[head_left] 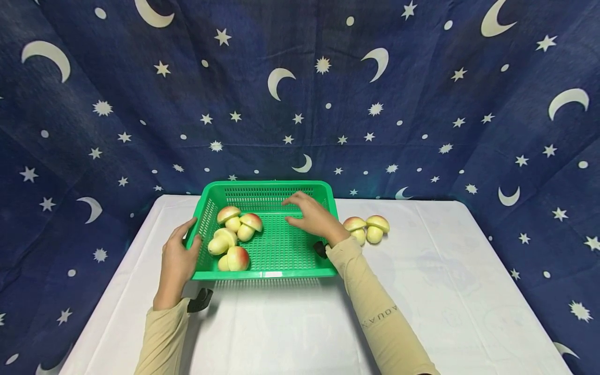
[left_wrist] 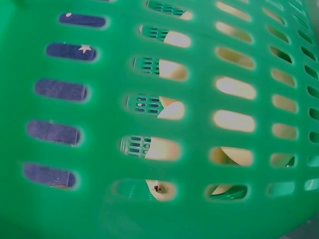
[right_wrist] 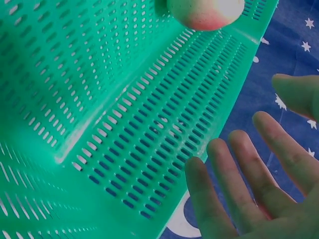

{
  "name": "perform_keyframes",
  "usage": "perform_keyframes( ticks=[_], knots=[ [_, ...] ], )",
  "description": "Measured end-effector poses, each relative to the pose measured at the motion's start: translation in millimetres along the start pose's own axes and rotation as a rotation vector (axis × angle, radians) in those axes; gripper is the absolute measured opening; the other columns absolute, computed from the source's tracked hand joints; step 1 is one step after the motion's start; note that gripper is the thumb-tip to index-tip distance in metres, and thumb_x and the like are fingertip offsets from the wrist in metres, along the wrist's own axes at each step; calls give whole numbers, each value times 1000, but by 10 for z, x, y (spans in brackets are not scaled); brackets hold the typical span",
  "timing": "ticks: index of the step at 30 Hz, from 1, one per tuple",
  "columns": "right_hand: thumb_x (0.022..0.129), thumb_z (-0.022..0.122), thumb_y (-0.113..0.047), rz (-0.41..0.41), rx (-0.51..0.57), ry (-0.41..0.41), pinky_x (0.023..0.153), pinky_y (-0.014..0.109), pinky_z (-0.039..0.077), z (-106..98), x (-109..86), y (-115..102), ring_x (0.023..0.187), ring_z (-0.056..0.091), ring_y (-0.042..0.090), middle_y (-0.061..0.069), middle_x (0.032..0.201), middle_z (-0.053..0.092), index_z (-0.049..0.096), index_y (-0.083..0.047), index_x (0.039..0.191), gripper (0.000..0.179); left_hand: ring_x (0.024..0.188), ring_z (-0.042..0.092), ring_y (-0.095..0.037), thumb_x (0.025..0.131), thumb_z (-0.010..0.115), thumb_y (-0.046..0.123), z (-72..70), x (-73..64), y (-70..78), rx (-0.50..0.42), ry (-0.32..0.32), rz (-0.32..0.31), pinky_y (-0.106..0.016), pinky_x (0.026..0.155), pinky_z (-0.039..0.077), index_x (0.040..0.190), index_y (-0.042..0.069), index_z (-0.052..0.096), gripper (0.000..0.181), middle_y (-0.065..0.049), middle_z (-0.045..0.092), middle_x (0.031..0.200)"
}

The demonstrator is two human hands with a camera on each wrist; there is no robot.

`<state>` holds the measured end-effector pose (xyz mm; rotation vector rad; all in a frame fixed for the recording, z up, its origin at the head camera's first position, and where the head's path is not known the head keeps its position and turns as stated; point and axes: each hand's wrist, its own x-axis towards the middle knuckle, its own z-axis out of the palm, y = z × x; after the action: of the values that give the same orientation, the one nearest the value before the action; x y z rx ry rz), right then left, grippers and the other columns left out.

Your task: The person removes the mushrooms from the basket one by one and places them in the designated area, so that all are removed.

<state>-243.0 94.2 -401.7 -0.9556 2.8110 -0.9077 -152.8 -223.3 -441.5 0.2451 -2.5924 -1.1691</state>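
Observation:
A green plastic basket [head_left: 281, 274] with slotted walls stands on the table. At its left side is my left hand [head_left: 177, 260], its fingers fairly straight along the rim and its thumb near the edge. The left wrist view shows only the basket's side wall [left_wrist: 104, 124] up close, with pale shapes through the slots. Over the right half of the basket hovers my right hand [head_left: 311, 216], fingers spread and holding nothing. Several yellow toy mushrooms [head_left: 239, 259] with reddish caps lie in the basket's left half. In the right wrist view, one mushroom [right_wrist: 207, 12] shows beyond the spread fingers [right_wrist: 227, 184].
Two more toy mushrooms [head_left: 375, 229] lie on the white-covered table [head_left: 445, 291], just right of the basket, near my right forearm. A dark blue cloth [head_left: 328, 120] with moons and stars hangs behind the table.

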Motion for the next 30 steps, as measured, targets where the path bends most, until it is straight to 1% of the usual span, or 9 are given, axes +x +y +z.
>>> perform_keyframes(
  ticks=[6,9,15,20,26,30],
  knots=[
    [95,67,-19,17,5,-23,104,43,45,24,33,-18,124,55,31,11,130,56,62,-7,131,39,113,59,-41,100,52,12,-10,1,-4,1,2,-2,-54,90,48,147,10,50,47,-18,49,148],
    [95,67,-20,21,0,-38,105,43,44,47,62,-27,125,54,31,11,131,56,62,-6,132,40,112,59,-41,100,52,12,-17,-1,-3,1,3,-4,-54,90,47,147,10,50,47,-18,49,148],
    [94,68,-18,6,3,-48,105,43,44,92,114,-66,125,54,29,12,131,57,62,-4,131,40,112,60,-42,99,52,11,-24,0,1,-1,4,2,-54,90,48,146,9,50,47,-19,49,147],
    [94,68,-17,-2,5,-73,105,42,44,129,161,-115,124,55,28,11,131,56,62,-5,132,41,113,59,-41,100,53,11,-20,1,0,-2,7,3,-53,90,48,146,9,50,47,-19,49,147],
    [94,68,-17,-9,28,-107,105,40,44,188,233,-174,124,54,28,12,132,56,60,-5,134,42,117,58,-42,100,53,11,-9,-3,0,-9,4,5,-55,93,47,147,9,49,47,-19,48,148],
    [94,67,-18,-21,18,-125,105,39,44,229,288,-200,123,55,27,11,133,56,60,-3,135,44,118,57,-42,100,53,10,-6,-5,1,-14,10,6,-55,95,46,146,9,50,47,-19,49,147]
  ],
)
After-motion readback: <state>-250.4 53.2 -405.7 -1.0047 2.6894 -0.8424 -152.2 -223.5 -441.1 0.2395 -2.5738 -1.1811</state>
